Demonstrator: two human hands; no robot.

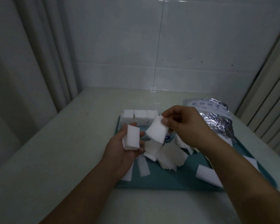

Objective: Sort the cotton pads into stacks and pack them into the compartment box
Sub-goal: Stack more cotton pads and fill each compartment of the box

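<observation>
My left hand (120,149) holds a small stack of white cotton pads (132,137) in its palm, above the left side of a teal tray (168,180). My right hand (183,123) pinches a single white pad (156,131) between thumb and fingers, just right of the stack. Several loose pads (170,156) lie scattered on the tray under both hands. At the tray's far edge, three stacks of pads (140,118) stand side by side; the box around them is hard to make out.
A crinkled silver foil bag (217,117) lies at the tray's far right. More loose pads (208,177) lie near the tray's right edge under my right forearm. The pale table runs to a tiled wall behind, with a curtain on the left.
</observation>
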